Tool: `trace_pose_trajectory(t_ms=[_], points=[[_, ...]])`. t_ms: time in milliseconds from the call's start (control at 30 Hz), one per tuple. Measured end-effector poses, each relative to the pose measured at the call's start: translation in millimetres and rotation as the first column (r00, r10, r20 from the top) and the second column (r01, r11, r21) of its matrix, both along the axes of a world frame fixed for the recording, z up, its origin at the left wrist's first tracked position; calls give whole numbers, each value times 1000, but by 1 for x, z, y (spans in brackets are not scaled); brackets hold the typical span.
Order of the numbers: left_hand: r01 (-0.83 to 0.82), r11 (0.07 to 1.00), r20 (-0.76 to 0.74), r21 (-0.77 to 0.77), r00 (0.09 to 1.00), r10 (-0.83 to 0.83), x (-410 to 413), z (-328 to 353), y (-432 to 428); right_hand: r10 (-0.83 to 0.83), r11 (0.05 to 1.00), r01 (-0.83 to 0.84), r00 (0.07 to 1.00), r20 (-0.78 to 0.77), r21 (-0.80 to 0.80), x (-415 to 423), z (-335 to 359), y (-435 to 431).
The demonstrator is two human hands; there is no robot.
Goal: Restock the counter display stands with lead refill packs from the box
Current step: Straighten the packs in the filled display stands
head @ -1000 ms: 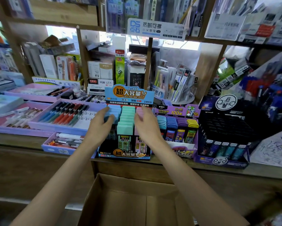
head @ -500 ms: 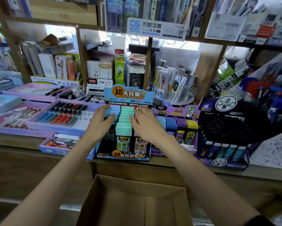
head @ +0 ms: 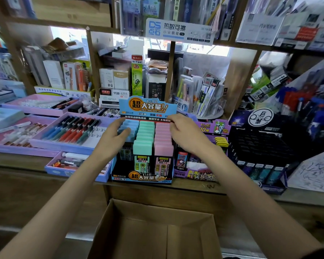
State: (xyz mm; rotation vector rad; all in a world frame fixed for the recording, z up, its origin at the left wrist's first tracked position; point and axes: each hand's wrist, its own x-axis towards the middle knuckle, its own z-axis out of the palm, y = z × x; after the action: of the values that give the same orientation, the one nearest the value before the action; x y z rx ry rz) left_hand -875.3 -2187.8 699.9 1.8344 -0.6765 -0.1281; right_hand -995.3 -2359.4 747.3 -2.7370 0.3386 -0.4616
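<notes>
Pastel packs (head: pixel 145 135) seemingly touched by hands (head: pixel 113 140) (head: pixel 185 136).

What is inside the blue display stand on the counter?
Three rows of refill packs: a blue row, a green row, a pink row. The left hand covers much of the blue row; how full it is cannot be seen.

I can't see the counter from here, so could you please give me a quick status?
Left hand resting on blue packs. Right hand at rear pink packs, grip unclear. Box shows no packs.
</notes>
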Motion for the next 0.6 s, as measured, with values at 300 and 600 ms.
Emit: trace_pose_trajectory(t_ms=[300,600], points=[[-6,1000,-13,-7,1000,6,-6,-2,6,13,995,-16,1000,-29,-94,0,-10,12],[-64,998,200,28,978,57,-33,-16,28,44,967,-25,997,68,-253,-40,-24,28]])
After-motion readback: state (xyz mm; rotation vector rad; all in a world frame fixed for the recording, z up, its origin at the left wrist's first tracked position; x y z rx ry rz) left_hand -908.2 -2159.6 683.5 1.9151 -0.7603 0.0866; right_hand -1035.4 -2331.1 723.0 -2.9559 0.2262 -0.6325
